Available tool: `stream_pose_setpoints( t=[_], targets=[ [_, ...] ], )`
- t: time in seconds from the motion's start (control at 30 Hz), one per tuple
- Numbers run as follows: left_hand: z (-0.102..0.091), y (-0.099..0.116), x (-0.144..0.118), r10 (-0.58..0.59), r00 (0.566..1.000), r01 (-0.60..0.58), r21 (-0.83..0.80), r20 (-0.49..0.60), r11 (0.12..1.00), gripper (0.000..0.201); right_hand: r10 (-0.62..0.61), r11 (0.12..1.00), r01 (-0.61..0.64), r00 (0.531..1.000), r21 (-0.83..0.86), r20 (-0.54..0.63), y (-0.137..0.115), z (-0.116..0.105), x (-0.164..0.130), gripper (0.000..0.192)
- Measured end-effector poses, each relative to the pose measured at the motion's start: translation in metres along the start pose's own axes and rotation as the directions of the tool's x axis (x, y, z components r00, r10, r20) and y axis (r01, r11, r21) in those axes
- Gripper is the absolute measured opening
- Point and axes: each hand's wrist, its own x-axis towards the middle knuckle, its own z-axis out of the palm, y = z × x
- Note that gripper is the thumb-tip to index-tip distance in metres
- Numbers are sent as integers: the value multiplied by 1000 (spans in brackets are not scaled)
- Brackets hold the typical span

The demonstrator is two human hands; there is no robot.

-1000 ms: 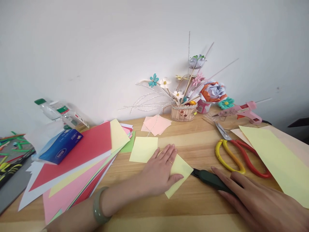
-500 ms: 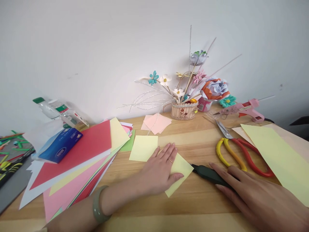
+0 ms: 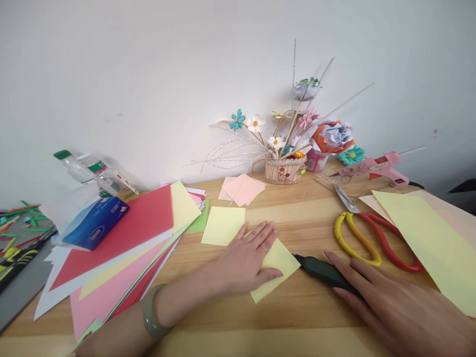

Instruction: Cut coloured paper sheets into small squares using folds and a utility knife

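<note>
Yellow paper, a small square [image 3: 278, 265], lies flat on the wooden surface [image 3: 297, 218], turned so its corners point like a diamond. The left hand [image 3: 245, 260] lies on top of it with the fingers spread wide and flat, so this grip is open and only presses down; it does not pinch anything. One corner of the square sticks out to the right, past the thumb.

Just beside that corner lies a dark green knife [image 3: 323, 271]. It is long and thin. Its long way runs from the paper's corner toward the lower right, and its tip is right next to the corner; I cannot tell if they touch. The right hand [image 3: 394, 307] lies over the far end of the knife, with the fingers stretched out flat along it. This grip is open too and is not wrapped around the handle. So the right hand is the nearer one to the knife, and the paper lies to the left of it, past the tip.

The yellow square looks thin, pale and smooth. Another yellow square [image 3: 223, 225] sits just behind the left hand. Scissors [image 3: 368, 235] with yellow and red handles lie behind the right hand, apart from it. A stack of coloured sheets [image 3: 122, 248] lies well off to the left.
</note>
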Motion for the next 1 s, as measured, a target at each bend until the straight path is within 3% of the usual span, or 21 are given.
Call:
stream_pose_setpoints(
  t=[0.1, 0.2, 0.3, 0.43, 0.7, 0.87, 1.0],
  targets=[
    [-11, -1, -4, 27, 1000, -27, -20, 7, 999, 73, -16, 1000, 15, 999, -10, -31, -9, -4, -2, 40],
    [-11, 4, -8, -125, 987, 119, -69, -96, 990, 60, -24, 999, 24, 1000, 27, -10, -14, -6, -4, 42],
    [-2, 12, -10, -235, 968, 226, -107, -89, 968, 60, -49, 998, 46, 996, 46, 79, -15, -5, -7, 47],
    [6, 17, -10, -200, 980, 200, -71, 11, 977, 73, -78, 995, 68, 984, 68, 162, -14, -1, -11, 56],
    [4, 14, -10, -173, 983, 173, 13, 59, 985, 74, -99, 990, 86, 987, 110, 124, -8, -1, -6, 57],
    [2, 17, -9, -187, 979, 185, 26, 80, 982, 74, -124, 989, 121, 992, 85, 28, -8, -4, 3, 55],
    [1, 17, -9, -187, 980, 185, 31, 74, 982, 74, -127, 990, 123, 990, 63, 55, -7, -3, 2, 54]
  ],
)
